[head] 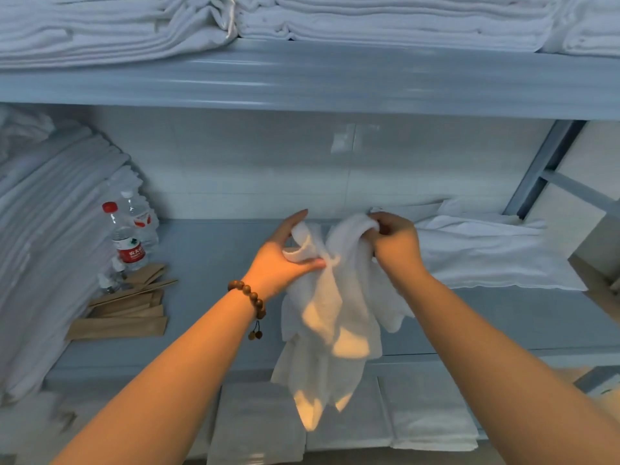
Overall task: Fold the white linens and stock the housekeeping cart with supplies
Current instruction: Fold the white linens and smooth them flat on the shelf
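A crumpled white towel hangs in the air in front of the middle shelf. My left hand, with a bead bracelet at the wrist, holds its upper left part between thumb and fingers. My right hand grips the bunched upper right edge in curled fingers. The towel's lower end dangles down over the shelf's front edge. A flat white linen lies on the shelf just right of my right hand.
Tall stacks of folded white linens lean at the left, and more fill the top shelf. Water bottles and brown paper packets sit at the shelf's left. Folded linens lie on the level below.
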A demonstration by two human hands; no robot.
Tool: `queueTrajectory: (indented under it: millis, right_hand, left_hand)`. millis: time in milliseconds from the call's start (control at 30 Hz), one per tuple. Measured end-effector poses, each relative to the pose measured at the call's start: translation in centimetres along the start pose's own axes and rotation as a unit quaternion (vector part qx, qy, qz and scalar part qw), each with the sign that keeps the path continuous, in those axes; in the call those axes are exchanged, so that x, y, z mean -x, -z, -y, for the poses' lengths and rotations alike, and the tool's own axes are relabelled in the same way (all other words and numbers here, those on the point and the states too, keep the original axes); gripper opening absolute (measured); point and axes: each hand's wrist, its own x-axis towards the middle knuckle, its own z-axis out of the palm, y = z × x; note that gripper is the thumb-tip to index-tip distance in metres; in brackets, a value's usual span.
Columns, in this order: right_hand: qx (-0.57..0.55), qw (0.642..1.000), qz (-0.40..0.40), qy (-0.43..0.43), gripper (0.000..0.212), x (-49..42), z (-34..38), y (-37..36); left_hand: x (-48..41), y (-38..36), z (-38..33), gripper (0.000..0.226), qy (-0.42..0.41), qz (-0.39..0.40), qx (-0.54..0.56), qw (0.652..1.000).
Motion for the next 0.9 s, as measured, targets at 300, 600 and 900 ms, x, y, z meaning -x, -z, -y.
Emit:
queueTrajectory:
  millis: [300,600,900]
  right_hand:
    - [-0.041,0.979,0.200,-0.028,0.025,2.7,-1.7,0.7]
    - [0.171,0.924,0.340,-0.038,0.092,7.0,-8.5,2.0]
    - [0.099,0.988,0.033,-0.115,0.024,6.6,-8.7,1.1]
  left_hand:
    - [1.3,-1.9,1.3,0.025,0.010,-0.015,-0.025,1.000]
    - [0.5,-0.2,-2.2,0.015,-0.014,-0.107,0.143,0.984]
    - [1.2,2.7,-2.2,0.015,0.061,-0.195,0.146,0.968]
